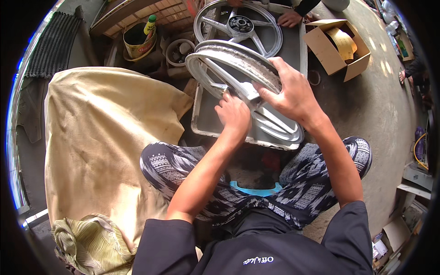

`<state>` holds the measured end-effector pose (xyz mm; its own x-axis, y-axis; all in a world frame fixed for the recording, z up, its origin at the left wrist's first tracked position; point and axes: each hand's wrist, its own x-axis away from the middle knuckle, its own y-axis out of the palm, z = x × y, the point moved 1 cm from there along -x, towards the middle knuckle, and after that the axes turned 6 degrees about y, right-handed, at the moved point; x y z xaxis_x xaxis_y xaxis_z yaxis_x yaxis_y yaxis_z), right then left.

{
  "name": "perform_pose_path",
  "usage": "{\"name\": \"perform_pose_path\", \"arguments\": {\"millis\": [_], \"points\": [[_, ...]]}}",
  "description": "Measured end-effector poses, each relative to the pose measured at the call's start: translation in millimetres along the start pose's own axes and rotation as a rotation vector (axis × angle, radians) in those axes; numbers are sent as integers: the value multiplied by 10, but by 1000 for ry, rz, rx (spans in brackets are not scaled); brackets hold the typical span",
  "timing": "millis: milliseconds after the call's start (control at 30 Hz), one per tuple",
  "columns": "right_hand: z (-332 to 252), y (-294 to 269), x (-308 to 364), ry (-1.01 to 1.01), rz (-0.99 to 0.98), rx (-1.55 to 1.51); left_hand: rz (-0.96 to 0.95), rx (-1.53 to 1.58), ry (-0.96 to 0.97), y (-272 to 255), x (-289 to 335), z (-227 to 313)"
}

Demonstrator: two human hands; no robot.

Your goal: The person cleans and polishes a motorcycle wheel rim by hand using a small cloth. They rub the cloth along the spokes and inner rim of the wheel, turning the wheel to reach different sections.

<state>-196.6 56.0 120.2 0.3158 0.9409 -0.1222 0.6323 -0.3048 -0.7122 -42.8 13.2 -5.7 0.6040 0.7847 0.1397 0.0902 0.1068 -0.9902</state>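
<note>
A silver spoked wheel rim [236, 57] is tilted up over a shallow tray [195, 112] of grey liquid. My right hand [291, 94] grips its right side, thumb on the inner face and fingers over the outer edge. Between the spokes, my left hand [234, 113] is closed, its fingertips pressed near the inside of the rim. A small yellowish bit shows at those fingertips, too small to name. Beyond, a second silver wheel [240, 25] rests at the tray's far end, with a co-worker's hand [288, 19] at its right edge.
A beige cloth [101, 123] drapes over something at my left. At the far left stand a tin [140, 43] with a green-capped bottle [150, 26] and a round pot [179, 51]. Right of the tray is an open cardboard box [327, 50] holding a yellow roll [343, 43].
</note>
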Motion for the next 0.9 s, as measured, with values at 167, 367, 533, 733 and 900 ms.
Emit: {"name": "perform_pose_path", "arguments": {"millis": [167,367,533,733,900], "points": [[-34,38,-7,-25,-4,-9,177,-48,21,167,299,193],[-50,44,-22,3,-15,18,143,-57,-3,162,199,120],[-31,19,-28,1,-26,34,2,-2,-17,48,51,-30],[-20,25,-17,-21,-11,32,131,-21,20,178,347,211],[-34,18,-15,-8,-23,28,15,-1,32,11,29,-65]]}}
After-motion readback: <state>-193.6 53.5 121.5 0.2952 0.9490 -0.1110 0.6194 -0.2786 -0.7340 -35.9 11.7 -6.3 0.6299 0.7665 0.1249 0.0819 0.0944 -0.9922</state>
